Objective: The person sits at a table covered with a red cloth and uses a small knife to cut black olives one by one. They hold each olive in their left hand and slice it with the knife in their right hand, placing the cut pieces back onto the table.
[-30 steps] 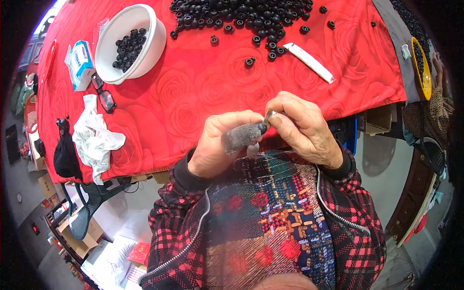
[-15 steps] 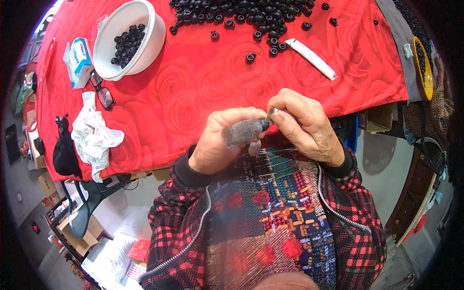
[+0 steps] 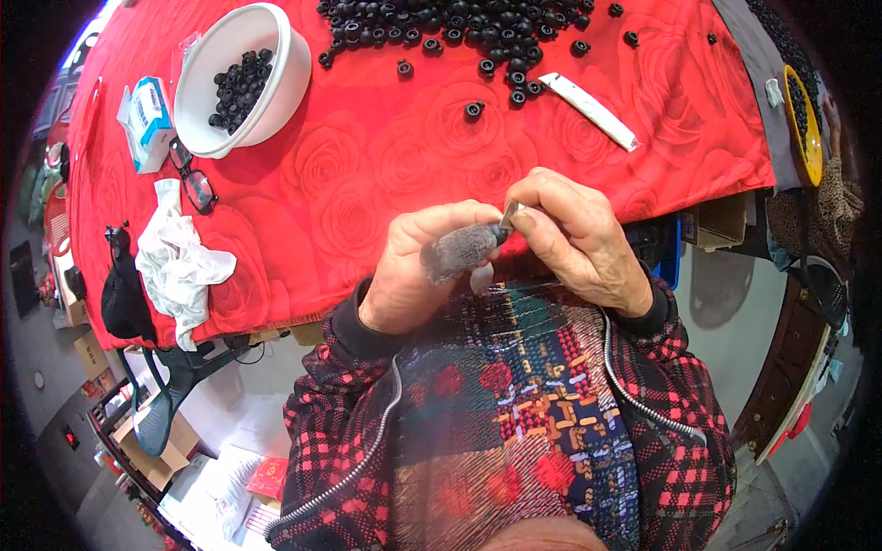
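Observation:
My left hand (image 3: pixel 404 271) is closed in front of my chest, pinching a small black round part (image 3: pixel 500 235). A fuzzy grey finger cover (image 3: pixel 457 253) sits over one of its fingers. My right hand (image 3: pixel 588 246) grips a small flat metal blade (image 3: pixel 510 215) between thumb and forefinger. The blade's lower end meets the black part, or comes very close to it; the fingers partly hide the contact. Beyond the hands, a pile of similar black parts (image 3: pixel 459 23) lies spread on the red rose-patterned tablecloth (image 3: pixel 367 174).
A white bowl (image 3: pixel 296 83) with black parts stands at the far left. Near it are a blue-and-white packet (image 3: pixel 147 119), eyeglasses (image 3: pixel 197 188), a white cloth (image 3: pixel 179 257) and a black mask-like item (image 3: pixel 124 294). A long white packet (image 3: pixel 590 112) lies right; a yellow-rimmed tray (image 3: pixel 814 165) is farther right.
The blade has tilted slightly against the black part, while both hands stay almost in place. The whole view has shifted a little.

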Available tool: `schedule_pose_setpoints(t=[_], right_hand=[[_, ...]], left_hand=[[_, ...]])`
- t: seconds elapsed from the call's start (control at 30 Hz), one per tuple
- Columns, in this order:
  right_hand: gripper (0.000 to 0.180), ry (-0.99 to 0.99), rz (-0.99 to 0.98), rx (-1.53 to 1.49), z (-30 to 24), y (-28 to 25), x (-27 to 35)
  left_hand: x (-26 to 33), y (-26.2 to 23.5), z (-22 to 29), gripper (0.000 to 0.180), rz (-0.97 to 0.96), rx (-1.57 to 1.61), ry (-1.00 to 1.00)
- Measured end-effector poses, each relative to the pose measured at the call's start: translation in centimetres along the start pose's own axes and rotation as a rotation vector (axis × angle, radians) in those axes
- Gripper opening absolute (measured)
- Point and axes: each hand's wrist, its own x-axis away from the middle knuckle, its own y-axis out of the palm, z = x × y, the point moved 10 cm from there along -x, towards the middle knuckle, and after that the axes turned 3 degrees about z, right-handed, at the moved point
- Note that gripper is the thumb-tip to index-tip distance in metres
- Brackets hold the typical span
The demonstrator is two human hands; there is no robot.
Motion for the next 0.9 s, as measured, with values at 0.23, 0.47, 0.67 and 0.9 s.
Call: schedule_pose_setpoints(t=[0.23,0.47,0.67,0.9], right_hand=[[0.011,-0.004,-0.006,-0.005,0.01,0.05,-0.1],[0.011,0.005,0.015,-0.024,0.24,0.17,-0.06],[0.012,0.007,0.024,-0.007,0.2,0.17,-0.17],[0.008,0.008,-0.008,0.021,0.37,0.2,-0.4]], left_hand=[[0.12,-0.33,-0.08,0.025,0.05,0.002,-0.034],[-0.02,-0.53,0.08,0.024,0.065,-0.032,-0.013],[-0.01,-0.63,0.26,0.024,0.081,-0.021,0.013],[-0.12,-0.98,0.07,0.024,0.09,-0.042,-0.011]])
